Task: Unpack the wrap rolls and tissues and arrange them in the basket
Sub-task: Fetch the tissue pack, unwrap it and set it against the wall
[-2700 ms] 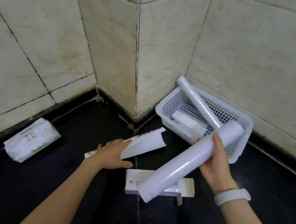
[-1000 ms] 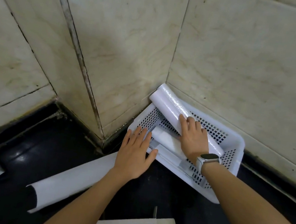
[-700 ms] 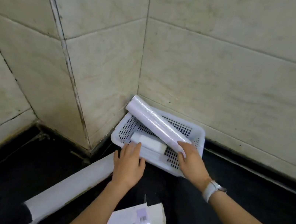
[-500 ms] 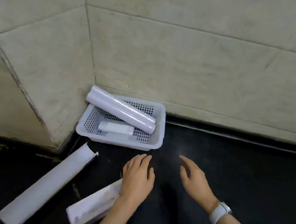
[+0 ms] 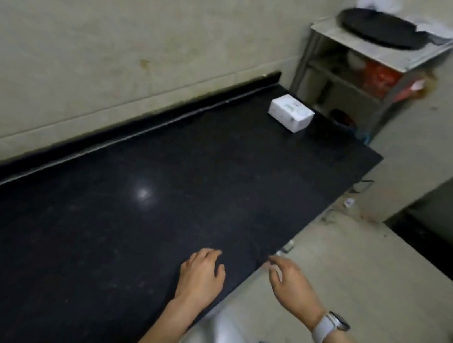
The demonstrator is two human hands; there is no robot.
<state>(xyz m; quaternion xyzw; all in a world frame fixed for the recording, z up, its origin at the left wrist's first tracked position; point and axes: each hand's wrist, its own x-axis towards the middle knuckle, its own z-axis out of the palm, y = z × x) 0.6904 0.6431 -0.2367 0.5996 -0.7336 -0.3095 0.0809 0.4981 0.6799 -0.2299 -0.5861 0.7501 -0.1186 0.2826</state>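
Swung away from the tiled corner since half a second ago: basket, wrap rolls and emptied cartons gone from sight, replaced by a long run of black counter [image 5: 123, 214] and both hands carried along with the turn

Head view, only one supplied. Left hand [image 5: 201, 277] hovering low over the near part of the dark slab, palm down, fingers loosely spread and grasping nothing. Right hand [image 5: 291, 288] out past the counter's front edge, above the pale floor [image 5: 365, 282], fingers slack and curled, likewise empty; pale watch [image 5: 328, 328] on that wrist. Both free and held forward, probably in readiness for the next pickup rather than resting.

Small white box [image 5: 290, 116] alone at the far end of the counter, close to the wall upstand and near the corner where the slab ends; likely the tissues yet to be unpacked, though the print on it too blurred to read. Well apart from either hand.

Open, unobstructed surface all the way between hands and box. Front edge running diagonally from near the left wrist to the far right corner, drop to the floor beyond it. Metal rack [image 5: 362, 74] with a dark round pan [image 5: 381, 28] on top just past the counter's end, behind the box
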